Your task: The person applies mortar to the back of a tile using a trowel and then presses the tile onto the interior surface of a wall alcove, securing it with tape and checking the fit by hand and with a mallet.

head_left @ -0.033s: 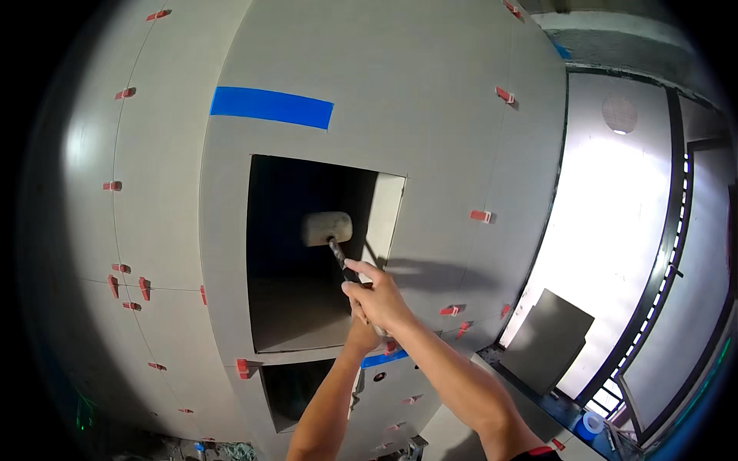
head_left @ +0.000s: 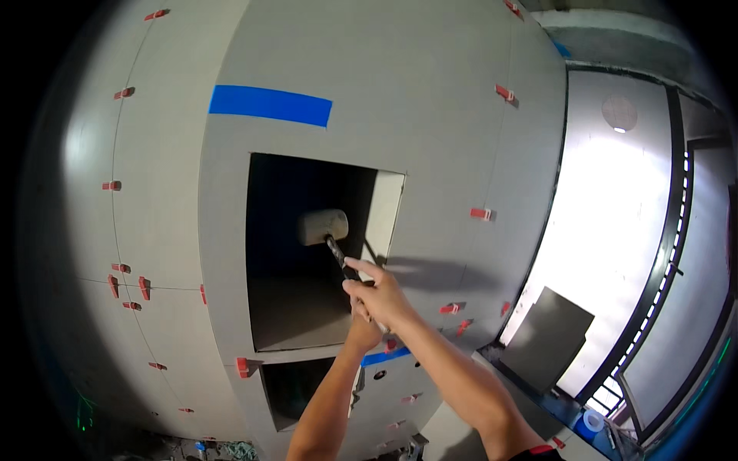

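Observation:
A rubber mallet with a pale, barrel-shaped head (head_left: 324, 227) and a dark handle reaches up into the square dark opening (head_left: 300, 315) in the tiled wall. Around its handle, my right hand (head_left: 378, 296) is closed, its thumb and forefinger lying along the grip. My left hand (head_left: 364, 329) is closed on the handle too, lower down and partly covered by the right. The mallet head appears in front of the opening's dark interior; whether it touches anything inside cannot be told.
Red tile-levelling wedges (head_left: 481, 214) line the joints. Blue tape (head_left: 270, 105) sticks above the opening. A second, smaller opening (head_left: 296, 392) lies below. At right, a grey tile piece (head_left: 547, 338) leans by the bright window (head_left: 615, 200), near a blue-and-white tape roll (head_left: 590, 422).
The mallet head has shifted slightly to the left. Both hands keep their hold on the handle and stay in nearly the same place.

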Available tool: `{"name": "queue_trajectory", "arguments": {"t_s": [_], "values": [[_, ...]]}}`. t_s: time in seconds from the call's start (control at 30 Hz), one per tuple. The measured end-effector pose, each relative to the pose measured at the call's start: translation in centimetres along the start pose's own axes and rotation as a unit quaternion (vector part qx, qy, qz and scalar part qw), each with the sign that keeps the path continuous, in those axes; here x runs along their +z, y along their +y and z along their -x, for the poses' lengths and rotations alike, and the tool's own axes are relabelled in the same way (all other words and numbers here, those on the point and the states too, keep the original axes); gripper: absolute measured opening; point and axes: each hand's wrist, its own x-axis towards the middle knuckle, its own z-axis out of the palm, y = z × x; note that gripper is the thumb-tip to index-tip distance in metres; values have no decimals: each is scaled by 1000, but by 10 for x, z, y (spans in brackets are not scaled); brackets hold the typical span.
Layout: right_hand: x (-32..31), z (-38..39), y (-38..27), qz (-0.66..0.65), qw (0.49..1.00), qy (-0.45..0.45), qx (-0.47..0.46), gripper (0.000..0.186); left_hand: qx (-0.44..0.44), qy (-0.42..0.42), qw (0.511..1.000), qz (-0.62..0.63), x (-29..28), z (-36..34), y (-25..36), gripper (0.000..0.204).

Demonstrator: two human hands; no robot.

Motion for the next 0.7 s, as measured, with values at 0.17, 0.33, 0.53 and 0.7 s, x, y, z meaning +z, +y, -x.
{"name": "queue_trajectory", "arguments": {"t_s": [0.17,0.33,0.53,0.7], "values": [[-10,-4,7,14,1000,26,-6,49,2,1,997,-75,6,0,10,62],[-13,-10,9,3,998,54,10,48,-7,61,990,-127,1,1,27,56],[-25,-10,-7,-16,998,36,41,49,-112,212,965,-104,47,57,72,63],[-37,-10,-27,20,997,13,69,50,-106,143,981,77,56,147,135,67]]}}
